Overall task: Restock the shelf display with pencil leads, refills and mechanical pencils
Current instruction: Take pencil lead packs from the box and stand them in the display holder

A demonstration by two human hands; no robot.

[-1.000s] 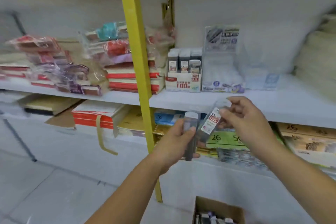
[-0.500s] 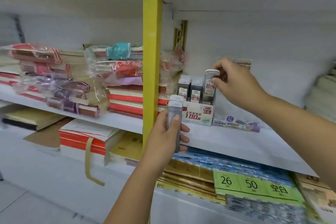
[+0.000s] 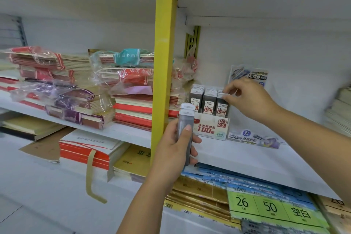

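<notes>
Pencil-lead cases (image 3: pixel 208 104), slim grey translucent plastic boxes with white caps and red-and-white labels, stand upright in three rows. They sit in a white cardboard display box (image 3: pixel 212 131) on the white shelf (image 3: pixel 237 157), close to its left end by the yellow metal upright (image 3: pixel 164 62). The box front reads "100" in red, with "HB 0.5" on a red patch at its top right corner.

The right hand (image 3: pixel 250 99) reaches in from the right, thumb and forefinger pinching the white cap of the rightmost case (image 3: pixel 221 107) in the front row. The left hand (image 3: pixel 171 154) is before the shelf's front edge, fingers curled round spare grey cases (image 3: pixel 183 119) held upright. Two white caps show one behind the other, just left of the display box.

Just right of that box lies a low clear-plastic tray (image 3: pixel 254 139) printed in purple and blue, with a glossy card (image 3: pixel 250 75) standing behind it. Left of the upright are film-wrapped stacks of red and purple exercise books (image 3: pixel 129 89). Below, a green card (image 3: pixel 271 207) reads "26", "50", "空白".
</notes>
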